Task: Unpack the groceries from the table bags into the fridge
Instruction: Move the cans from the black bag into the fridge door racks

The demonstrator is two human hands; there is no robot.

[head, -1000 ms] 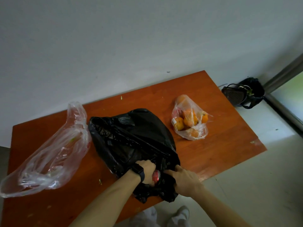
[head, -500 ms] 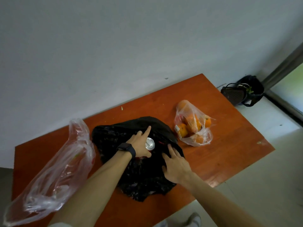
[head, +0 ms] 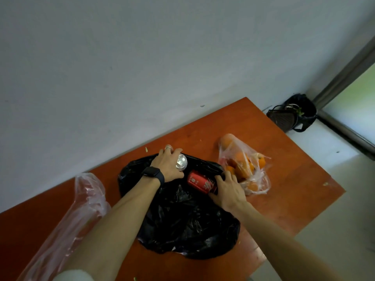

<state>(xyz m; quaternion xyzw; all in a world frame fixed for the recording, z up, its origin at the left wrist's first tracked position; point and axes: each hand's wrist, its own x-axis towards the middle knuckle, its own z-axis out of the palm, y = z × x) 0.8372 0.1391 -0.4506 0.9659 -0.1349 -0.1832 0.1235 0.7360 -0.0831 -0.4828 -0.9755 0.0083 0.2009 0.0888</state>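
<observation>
A black plastic bag (head: pixel 182 220) lies crumpled in the middle of the orange-brown table (head: pixel 284 179). My left hand (head: pixel 168 165), with a dark watch on the wrist, grips an upright can (head: pixel 182 161) whose silver top shows at the bag's far edge. A red can (head: pixel 200 182) lies on its side on the bag. My right hand (head: pixel 227 189) holds its right end, fingers curled over the can and the bag's edge.
A clear bag of oranges (head: pixel 243 165) sits just right of my right hand. An empty clear bag (head: pixel 81 209) lies at the left. A black basket (head: pixel 292 116) stands on the floor in the far corner. The wall runs behind the table.
My left hand has moved farther back with the silver-topped can. My right hand shifted forward and right, and a red can has come out on the bag under it.
</observation>
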